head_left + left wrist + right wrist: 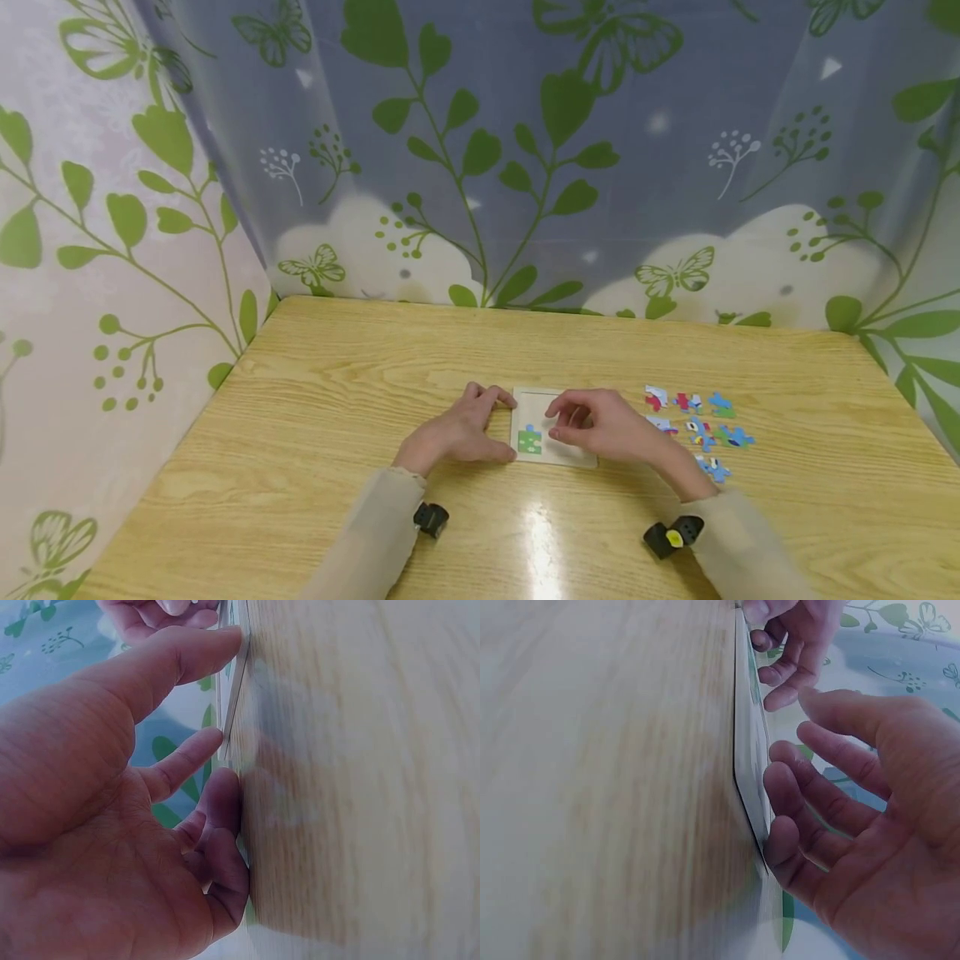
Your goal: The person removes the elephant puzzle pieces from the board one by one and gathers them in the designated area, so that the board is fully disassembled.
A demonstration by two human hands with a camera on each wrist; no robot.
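Note:
A pale wooden puzzle tray [573,457] lies flat on the table, with a green and blue puzzle piece [529,441] in its near left corner. My left hand [467,425] is at the tray's left edge, thumb and index fingertips spread along it. In the left wrist view, the thumb [206,651] touches the rim and the other fingers lie lower down. My right hand [603,423] is over the right part of the tray. Its fingers [785,787] are loosely bent, apart from the thumb, with nothing showing between them in the right wrist view.
Several loose puzzle pieces [701,433] in blue, red, white and green lie in rough rows right of the tray, close to my right forearm. The wooden table [360,358] ends at a patterned curtain [480,167] behind and at the left.

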